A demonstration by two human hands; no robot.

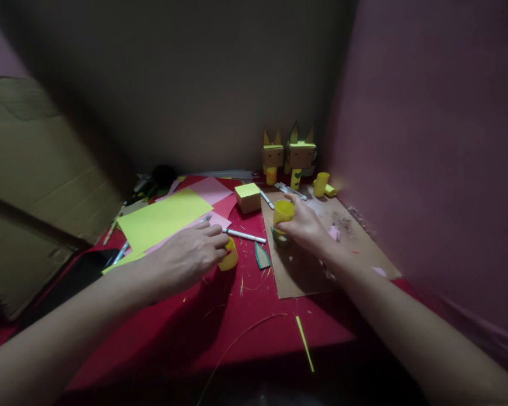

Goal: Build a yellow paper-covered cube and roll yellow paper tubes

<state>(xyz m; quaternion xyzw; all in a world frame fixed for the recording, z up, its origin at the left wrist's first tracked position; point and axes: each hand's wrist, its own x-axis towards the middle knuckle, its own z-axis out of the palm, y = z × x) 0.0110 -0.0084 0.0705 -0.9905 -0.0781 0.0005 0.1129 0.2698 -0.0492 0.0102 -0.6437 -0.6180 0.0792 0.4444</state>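
Note:
My right hand (309,225) is closed around an upright yellow paper tube (283,210) over the cardboard sheet. To the left, the fingers of my left hand (192,248) pinch the rim of a second yellow paper tube (229,258) over the red cloth; its far side is partly hidden by them. Between my hands lies a pointed, ear-shaped cardboard piece (262,256) with a green edge. Under the right-hand tube, a similar green-edged piece (280,237) is partly covered. A white marker (246,235) lies just beyond the left-hand tube.
A box with a yellow top (248,198) stands behind. Two box-headed cardboard figures (301,155) with pointed ears stand at the back. Yellow and pink paper sheets (165,217) spread at left. More yellow tubes (321,184) and scraps lie on the cardboard sheet (290,285), beside a pink wall.

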